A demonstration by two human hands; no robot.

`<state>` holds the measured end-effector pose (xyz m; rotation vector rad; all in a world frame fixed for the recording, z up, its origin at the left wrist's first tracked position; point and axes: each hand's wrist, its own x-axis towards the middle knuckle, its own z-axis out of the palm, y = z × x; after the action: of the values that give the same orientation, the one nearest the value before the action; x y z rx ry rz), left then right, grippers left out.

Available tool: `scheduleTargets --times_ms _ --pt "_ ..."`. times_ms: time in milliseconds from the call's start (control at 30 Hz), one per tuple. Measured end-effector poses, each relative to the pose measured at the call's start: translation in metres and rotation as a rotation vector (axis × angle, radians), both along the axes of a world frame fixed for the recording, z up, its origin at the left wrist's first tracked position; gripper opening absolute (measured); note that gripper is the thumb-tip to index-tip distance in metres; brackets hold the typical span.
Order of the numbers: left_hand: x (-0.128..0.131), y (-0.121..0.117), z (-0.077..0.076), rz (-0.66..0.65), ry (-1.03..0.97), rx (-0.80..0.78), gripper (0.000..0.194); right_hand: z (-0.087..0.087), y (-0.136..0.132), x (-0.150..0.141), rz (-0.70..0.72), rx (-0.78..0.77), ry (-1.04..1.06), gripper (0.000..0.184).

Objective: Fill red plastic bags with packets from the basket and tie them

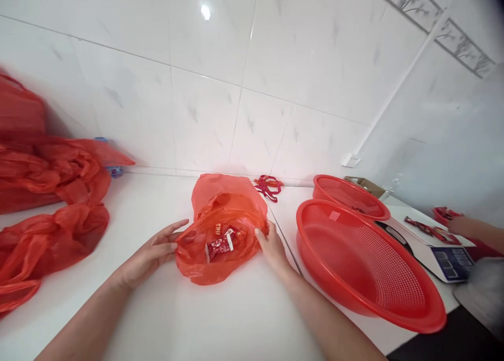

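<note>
A red plastic bag lies on the white table with its mouth spread toward me. Inside it are a few small wrapped packets, dark red with white, partly covered by folds of the bag. My left hand pinches the left edge of the bag's mouth between thumb and fingers. On the opposite side, my right hand grips the right edge, thumb on the inside and fingers partly hidden behind the plastic.
Red plastic bags are heaped at left. Red strips lie by the tiled wall. At right stand a large red basket, another basket behind it, and a scale bearing red packets. Another person's arm reaches in there.
</note>
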<state>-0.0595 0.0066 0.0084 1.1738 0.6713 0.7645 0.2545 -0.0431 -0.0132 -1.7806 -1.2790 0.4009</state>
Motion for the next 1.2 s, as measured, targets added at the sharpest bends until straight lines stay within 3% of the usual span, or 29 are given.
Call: scheduleTargets --times_ms 133,300,533,733,867,1200 --pt "0.006 -0.001 0.002 -0.022 0.016 -0.027 0.071 -0.010 0.034 -0.016 0.062 -0.009 0.035 0.057" --pt "0.019 -0.001 -0.006 0.080 0.019 -0.004 0.063 -0.014 0.047 -0.031 0.069 -0.012 -0.061 0.057" --pt "0.032 0.016 -0.035 0.487 0.042 0.185 0.045 -0.018 0.057 -0.018 0.165 0.067 -0.012 0.055" --pt "0.029 0.013 -0.037 0.735 0.201 0.301 0.045 -0.025 0.051 -0.012 0.252 0.061 0.002 0.059" --pt "0.027 0.008 -0.034 0.802 0.277 0.316 0.045 -0.024 0.046 -0.009 0.269 0.040 -0.002 0.060" --pt "0.019 0.009 -0.027 0.845 0.469 0.395 0.011 -0.017 0.051 -0.010 0.245 0.053 0.067 0.061"
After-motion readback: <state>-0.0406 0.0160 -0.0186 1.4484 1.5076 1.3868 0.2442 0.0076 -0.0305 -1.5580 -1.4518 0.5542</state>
